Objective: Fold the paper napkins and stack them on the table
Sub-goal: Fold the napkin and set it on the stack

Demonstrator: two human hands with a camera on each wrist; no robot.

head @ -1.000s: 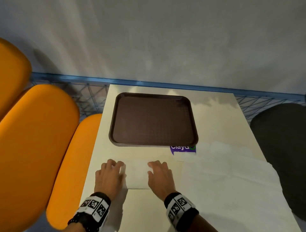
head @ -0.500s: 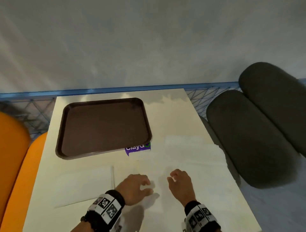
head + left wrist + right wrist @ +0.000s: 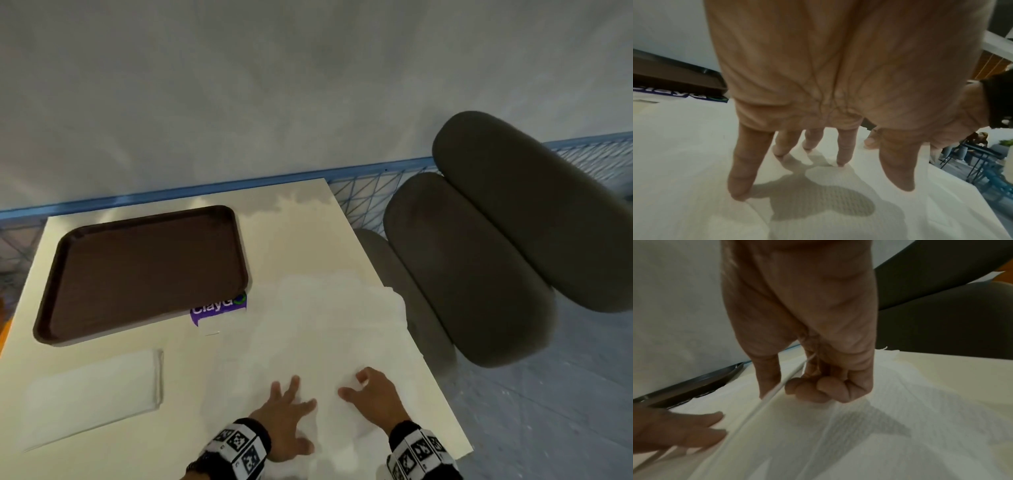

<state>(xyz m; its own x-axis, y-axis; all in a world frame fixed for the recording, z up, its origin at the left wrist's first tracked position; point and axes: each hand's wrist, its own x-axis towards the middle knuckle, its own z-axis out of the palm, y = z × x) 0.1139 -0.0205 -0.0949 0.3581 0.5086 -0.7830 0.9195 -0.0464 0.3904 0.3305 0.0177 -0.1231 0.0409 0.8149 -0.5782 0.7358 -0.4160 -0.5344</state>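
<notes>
Since a second ago both hands have shifted right, off the folded napkin (image 3: 99, 394) and onto the unfolded napkins (image 3: 329, 342) spread over the right half of the desk (image 3: 301, 236). The brown tray (image 3: 144, 270) sits at the far left. The left hand (image 3: 284, 425) lies flat, fingers (image 3: 742, 164) spread, tips pressing the paper. The right hand (image 3: 376, 397) curls its fingers (image 3: 818, 389), pinching a raised napkin edge against the thumb.

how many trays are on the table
1: a dark brown tray lies at the table's far left, its near corner over a purple label. None seems hidden.
</notes>
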